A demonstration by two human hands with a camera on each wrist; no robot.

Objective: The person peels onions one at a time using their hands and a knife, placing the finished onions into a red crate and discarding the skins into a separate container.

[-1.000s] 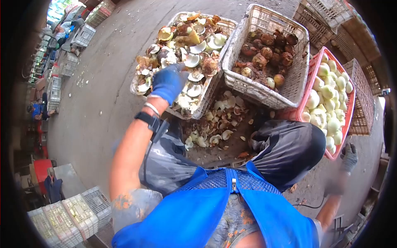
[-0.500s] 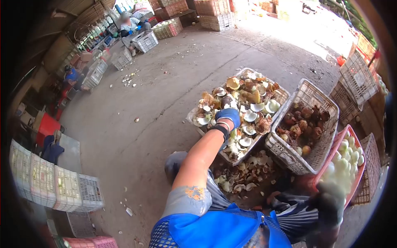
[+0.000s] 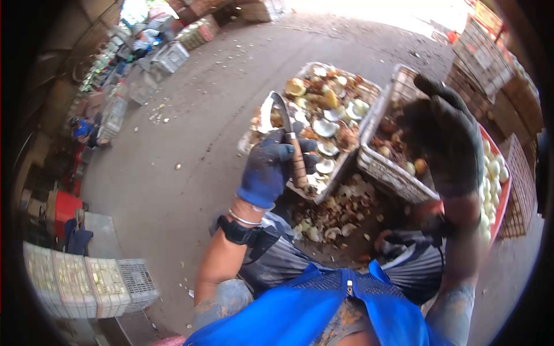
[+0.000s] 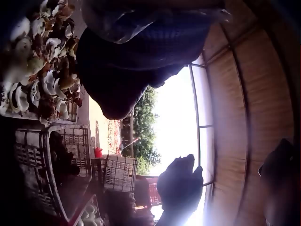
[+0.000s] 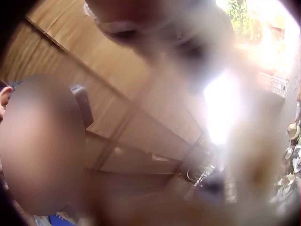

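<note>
My left hand [image 3: 265, 167], in a blue glove with dark fingers, grips a curved knife [image 3: 298, 164] by its wooden handle, with the blade pointing up and away. It is held in front of a crate of peelings [image 3: 323, 196] heaped with pale and brown onion layers. To the right, my right hand [image 3: 450, 138] in a dark grey glove is raised in front of the crate of brown bulbs [image 3: 420, 190], partly covering it. Its fingers are extended and no object shows in them. The left wrist view has this hand [image 4: 181, 188] as a dark silhouette; the right wrist view is badly blurred.
A red crate of pale peeled onions [image 3: 493, 190] stands at the far right, partly behind the right arm. Loose peelings [image 3: 346, 210] cover the ground between the knees. Stacked crates [image 3: 86, 282] stand at lower left. Other people [image 3: 86, 130] sit farther back.
My left hand has drawn back from the heaped peelings, and the knife in it now shows. The right hand has risen from low at the right to beside the bulb crate. The head view has turned.
</note>
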